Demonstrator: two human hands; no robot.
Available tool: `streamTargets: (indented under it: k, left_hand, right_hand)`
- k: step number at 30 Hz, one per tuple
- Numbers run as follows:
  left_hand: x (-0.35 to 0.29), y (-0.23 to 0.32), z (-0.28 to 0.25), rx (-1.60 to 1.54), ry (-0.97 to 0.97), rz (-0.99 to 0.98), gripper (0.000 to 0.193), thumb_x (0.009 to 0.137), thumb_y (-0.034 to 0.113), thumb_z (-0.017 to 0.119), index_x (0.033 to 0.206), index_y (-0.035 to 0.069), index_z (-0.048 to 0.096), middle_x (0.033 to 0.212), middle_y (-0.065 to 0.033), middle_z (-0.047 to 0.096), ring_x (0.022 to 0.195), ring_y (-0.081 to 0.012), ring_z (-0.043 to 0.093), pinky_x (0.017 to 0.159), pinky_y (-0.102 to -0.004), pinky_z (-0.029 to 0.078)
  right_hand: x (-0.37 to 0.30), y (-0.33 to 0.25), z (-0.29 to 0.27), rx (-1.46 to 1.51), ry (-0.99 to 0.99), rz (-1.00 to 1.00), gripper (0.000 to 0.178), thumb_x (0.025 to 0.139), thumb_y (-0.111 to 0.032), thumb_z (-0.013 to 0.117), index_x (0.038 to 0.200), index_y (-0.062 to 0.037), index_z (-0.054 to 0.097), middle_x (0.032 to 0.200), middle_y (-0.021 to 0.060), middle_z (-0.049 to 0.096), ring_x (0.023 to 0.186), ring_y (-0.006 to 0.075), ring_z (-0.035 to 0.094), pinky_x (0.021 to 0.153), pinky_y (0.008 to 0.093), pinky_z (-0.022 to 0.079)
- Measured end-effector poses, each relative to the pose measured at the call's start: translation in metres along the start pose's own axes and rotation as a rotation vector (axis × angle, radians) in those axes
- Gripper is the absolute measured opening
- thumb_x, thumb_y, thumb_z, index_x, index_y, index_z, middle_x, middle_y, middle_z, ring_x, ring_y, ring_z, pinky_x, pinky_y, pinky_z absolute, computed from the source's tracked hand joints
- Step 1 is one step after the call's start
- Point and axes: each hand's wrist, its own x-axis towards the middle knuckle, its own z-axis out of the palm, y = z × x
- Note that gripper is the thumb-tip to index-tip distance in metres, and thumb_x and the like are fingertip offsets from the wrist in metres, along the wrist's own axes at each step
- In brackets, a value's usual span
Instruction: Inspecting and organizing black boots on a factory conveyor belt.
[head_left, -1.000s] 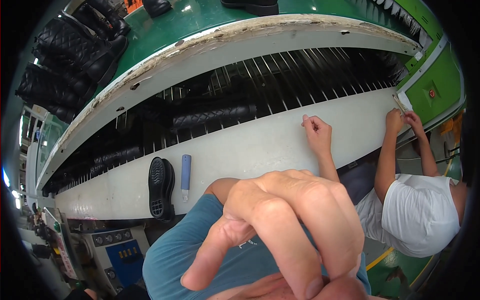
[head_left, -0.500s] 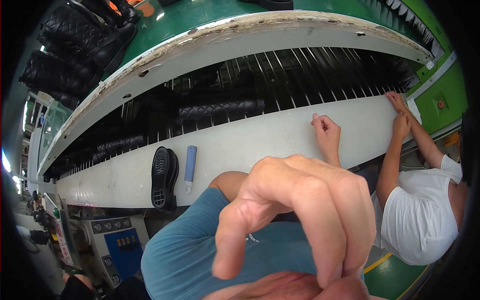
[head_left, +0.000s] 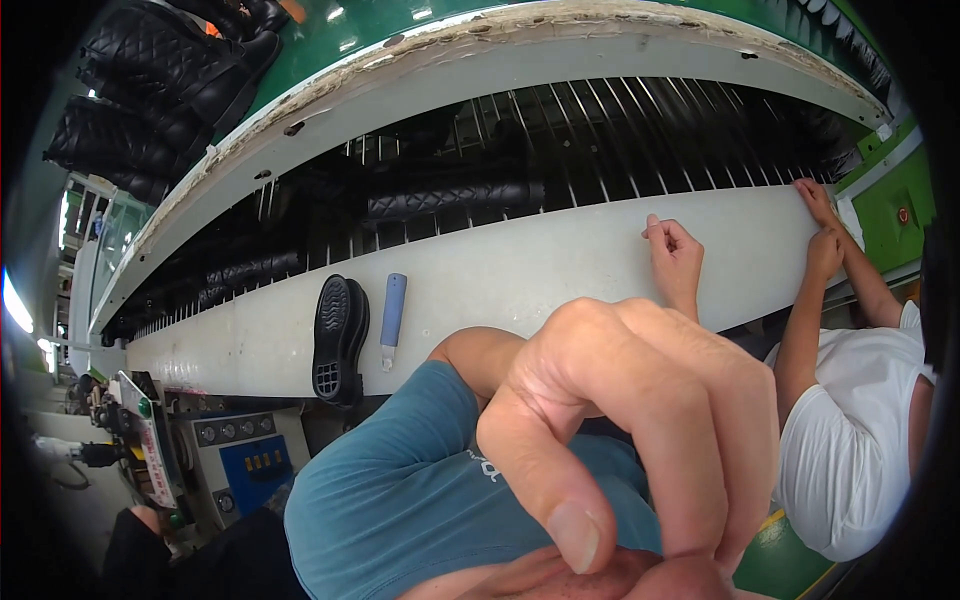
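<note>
My left hand (head_left: pixel 640 400) is raised very close to the camera. Its fingers bend down to my face at the lower edge, where the fingertips touch or nearly touch it. The thumb stands apart from the fingers, and nothing shows between them. Beyond it, my right hand (head_left: pixel 675 258) rests on the pale bench top (head_left: pixel 520 270) with its fingers curled in, apparently on nothing; its forearm passes behind the left hand. To the left on the bench lie a black shoe sole (head_left: pixel 341 335), tread up, and a blue-handled tool (head_left: pixel 395 305) with a short pale tip.
Black quilted boots (head_left: pixel 150 60) stand on the green surface at upper left. More boots (head_left: pixel 450 203) lie behind the bench on metal rods (head_left: pixel 580 130). At right, a person in a white shirt (head_left: pixel 855 440) has hands on the bench end. A control panel (head_left: pixel 245 455) is at lower left.
My left thumb has swung right, closer to the bent fingers. The whole view has shifted a little, so the bench items appear farther right. Both bench items lie as before.
</note>
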Motion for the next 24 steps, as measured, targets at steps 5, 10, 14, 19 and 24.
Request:
streamTargets:
  k: [5,10,14,19,24]
  left_hand:
    - [-0.001,-0.011,0.007,-0.084,0.128,0.098,0.038,0.094,0.031,0.083,0.099,-0.006,0.082,0.101,-0.0247,0.077,0.083,-0.0276,0.072,0.068,-0.0341,0.058]
    - [0.004,-0.013,-0.001,-0.111,0.097,0.157,0.033,0.093,0.027,0.084,0.098,-0.006,0.083,0.100,-0.0242,0.077,0.085,-0.0270,0.071,0.071,-0.0334,0.058]
    - [0.018,0.017,-0.017,-0.009,-0.093,-0.053,0.033,0.093,0.026,0.085,0.099,-0.007,0.083,0.100,-0.0239,0.076,0.089,-0.0279,0.071,0.071,-0.0327,0.058]
    - [0.021,0.013,-0.016,-0.013,-0.126,0.012,0.033,0.096,0.028,0.083,0.102,-0.005,0.084,0.103,-0.0238,0.076,0.091,-0.0274,0.070,0.071,-0.0313,0.057]
    - [0.011,-0.007,-0.009,-0.063,-0.094,0.237,0.033,0.100,0.032,0.082,0.106,0.000,0.086,0.108,-0.0236,0.074,0.093,-0.0262,0.068,0.070,-0.0293,0.056]
  right_hand:
    - [0.000,-0.003,0.000,0.000,0.001,0.022,0.039,0.111,-0.029,0.074,0.086,0.0000,0.075,0.063,-0.0076,0.051,0.062,0.0035,0.036,0.055,0.0282,0.026]
    - [0.000,0.001,-0.005,0.003,0.021,0.048,0.037,0.107,-0.031,0.076,0.086,-0.0002,0.078,0.061,-0.0033,0.057,0.060,0.0053,0.045,0.056,0.0281,0.036]
    - [-0.001,-0.032,-0.006,-0.009,0.024,0.042,0.037,0.107,-0.031,0.076,0.087,-0.0001,0.078,0.062,-0.0027,0.058,0.060,0.0053,0.046,0.056,0.0281,0.036]
    - [0.000,-0.006,-0.009,0.016,0.021,0.049,0.038,0.108,-0.031,0.076,0.087,-0.0003,0.078,0.062,-0.0028,0.059,0.060,0.0050,0.046,0.056,0.0279,0.036]
    - [0.000,-0.005,-0.009,0.003,0.015,0.030,0.038,0.108,-0.031,0.075,0.087,0.0001,0.077,0.062,-0.0036,0.057,0.060,0.0051,0.044,0.057,0.0277,0.035]
